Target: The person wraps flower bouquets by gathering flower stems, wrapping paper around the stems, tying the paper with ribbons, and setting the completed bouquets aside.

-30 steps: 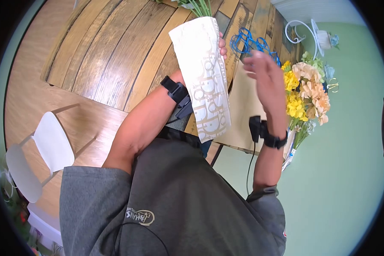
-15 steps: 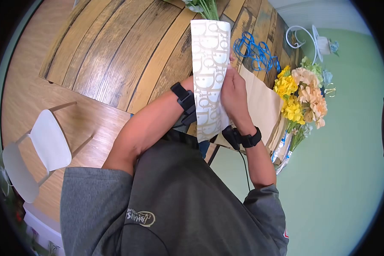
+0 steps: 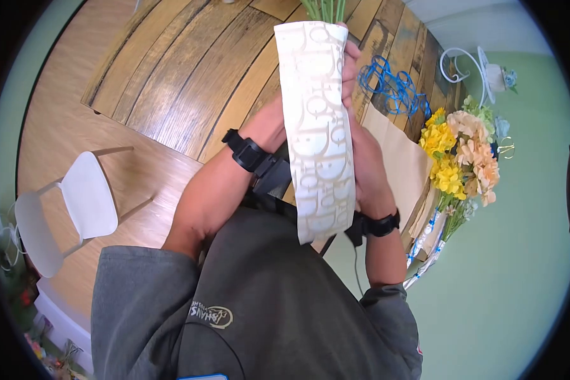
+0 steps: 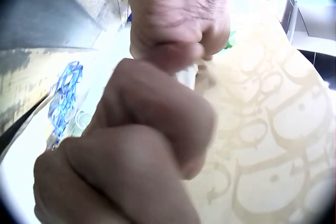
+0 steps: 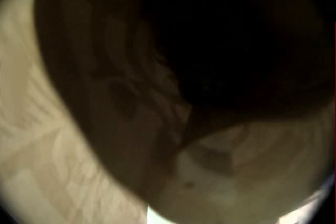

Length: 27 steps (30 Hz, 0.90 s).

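A white wrapping paper (image 3: 316, 136) with a beige letter pattern is rolled around a bundle of green stems (image 3: 325, 9), which stick out at its top. My left hand (image 3: 350, 66) grips the bundle from behind, its fingers curling past the paper's right edge near the top. Lower along that edge my right hand (image 3: 367, 152) holds the paper, its fingers mostly hidden behind it. Bent knuckles (image 4: 126, 140) show against the patterned paper (image 4: 273, 145) in the left wrist view. The right wrist view is dark and looks into a fold of patterned paper (image 5: 42, 171).
A tangle of blue ribbon (image 3: 392, 88) lies on the wooden table (image 3: 190, 69), beside brown paper (image 3: 392, 158). Yellow flowers (image 3: 446, 152) and peach flowers (image 3: 475, 136) in wrapped bunches are at the right. A white chair (image 3: 88, 193) stands at the left.
My right hand, raised off the paper a second ago, has come in to its right edge. The wrapped bundle has shifted a little to the right and turned straighter.
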Available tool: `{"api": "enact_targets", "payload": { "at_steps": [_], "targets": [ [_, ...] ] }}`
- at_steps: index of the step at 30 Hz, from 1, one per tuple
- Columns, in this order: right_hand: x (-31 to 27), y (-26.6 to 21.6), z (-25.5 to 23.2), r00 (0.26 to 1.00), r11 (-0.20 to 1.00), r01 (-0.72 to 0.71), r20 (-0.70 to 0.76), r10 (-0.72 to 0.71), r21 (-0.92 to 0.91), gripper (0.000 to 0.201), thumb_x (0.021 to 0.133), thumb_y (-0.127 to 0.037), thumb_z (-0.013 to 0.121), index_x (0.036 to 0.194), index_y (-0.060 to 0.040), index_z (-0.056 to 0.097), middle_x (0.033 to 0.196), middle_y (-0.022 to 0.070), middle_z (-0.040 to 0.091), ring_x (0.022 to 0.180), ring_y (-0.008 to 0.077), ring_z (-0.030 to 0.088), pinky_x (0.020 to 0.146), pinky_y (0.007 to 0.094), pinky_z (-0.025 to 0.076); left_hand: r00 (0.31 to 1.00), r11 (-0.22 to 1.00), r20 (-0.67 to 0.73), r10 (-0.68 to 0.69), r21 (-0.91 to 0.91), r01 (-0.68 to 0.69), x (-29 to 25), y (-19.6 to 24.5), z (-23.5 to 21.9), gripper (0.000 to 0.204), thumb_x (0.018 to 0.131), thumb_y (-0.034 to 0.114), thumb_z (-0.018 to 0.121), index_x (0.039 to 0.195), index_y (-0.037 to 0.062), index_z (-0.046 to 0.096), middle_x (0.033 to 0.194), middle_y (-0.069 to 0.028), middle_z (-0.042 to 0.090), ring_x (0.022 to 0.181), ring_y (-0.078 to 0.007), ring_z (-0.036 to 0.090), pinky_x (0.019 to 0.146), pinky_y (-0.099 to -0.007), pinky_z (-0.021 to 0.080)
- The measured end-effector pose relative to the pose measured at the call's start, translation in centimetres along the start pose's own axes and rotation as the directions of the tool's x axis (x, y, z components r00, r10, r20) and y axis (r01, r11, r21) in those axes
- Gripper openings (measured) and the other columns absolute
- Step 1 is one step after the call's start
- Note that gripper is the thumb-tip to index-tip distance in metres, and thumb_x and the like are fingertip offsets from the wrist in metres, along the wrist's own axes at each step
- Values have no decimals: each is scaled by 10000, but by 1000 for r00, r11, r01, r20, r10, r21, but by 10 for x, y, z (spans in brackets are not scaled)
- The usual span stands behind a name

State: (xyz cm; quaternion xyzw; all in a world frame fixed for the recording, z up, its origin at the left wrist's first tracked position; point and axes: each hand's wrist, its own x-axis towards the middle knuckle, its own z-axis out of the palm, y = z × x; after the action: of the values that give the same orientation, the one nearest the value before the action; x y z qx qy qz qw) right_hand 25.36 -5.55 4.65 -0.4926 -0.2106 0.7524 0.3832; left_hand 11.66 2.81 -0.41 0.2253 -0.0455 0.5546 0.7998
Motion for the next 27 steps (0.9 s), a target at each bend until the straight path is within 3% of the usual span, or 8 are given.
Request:
{"api": "enact_targets", "payload": {
  "at_steps": [2,4,6,7,9,13,20,27],
  "targets": [
    [4,-11,-18,976,779,216,123,-177,-589,508,1075,-398,390,1250,45,565,1091,59,673,926,107,631,795,281,527,993,995,-108,53,92,-43,3,-7,-18,348,1012,317,499,1091,-15,563,748,-53,560,564,-169,566,549,-331,542],
    [-25,-20,1,960,737,271,111,-259,-619,506,1034,-385,508,1268,64,526,1105,87,676,964,144,639,782,309,521,969,978,-213,126,190,-86,3,-6,-16,216,983,193,570,1025,-18,594,737,-70,611,553,-169,604,487,-319,527],
    [-38,-10,8,700,155,424,215,-681,-892,577,945,-370,652,1280,71,491,1065,148,687,940,227,676,753,351,523,832,913,-520,191,406,45,3,-1,7,142,958,113,592,966,-25,625,770,-77,648,576,-166,626,493,-325,531],
    [-39,-6,10,705,170,415,197,-681,-894,577,945,-370,652,1280,71,491,1065,148,687,940,227,676,753,351,523,781,894,-591,201,436,100,8,-7,4,172,960,103,597,927,-55,656,771,-94,673,590,-157,626,503,-332,523],
    [-36,-1,11,568,-251,367,429,-702,-896,617,884,-309,707,1297,77,460,1032,206,675,886,329,688,706,406,527,730,858,-637,250,495,138,20,-22,-17,208,960,129,616,910,-66,668,770,-106,680,597,-152,624,508,-336,514],
    [-22,0,-5,604,-280,206,347,-717,-938,187,943,-185,582,1039,-28,616,751,182,646,627,407,616,569,487,475,651,789,-679,340,582,195,23,-39,-34,326,946,218,684,883,-101,688,775,-137,695,619,-161,628,528,-355,500],
    [-23,-31,-19,695,-79,209,205,-689,-975,224,959,-196,574,793,-53,622,576,186,545,542,401,561,515,463,413,644,752,-670,370,623,216,22,-38,-38,383,937,270,702,871,-108,690,762,-137,697,622,-164,632,547,-360,509],
    [-33,-24,-1,690,-121,272,281,-667,-955,227,953,-177,580,768,-46,598,578,181,541,548,393,557,513,451,413,660,711,-655,368,656,255,19,-40,-36,379,967,311,665,844,-48,650,690,-43,613,566,-107,552,478,-310,430]
  ]
}}
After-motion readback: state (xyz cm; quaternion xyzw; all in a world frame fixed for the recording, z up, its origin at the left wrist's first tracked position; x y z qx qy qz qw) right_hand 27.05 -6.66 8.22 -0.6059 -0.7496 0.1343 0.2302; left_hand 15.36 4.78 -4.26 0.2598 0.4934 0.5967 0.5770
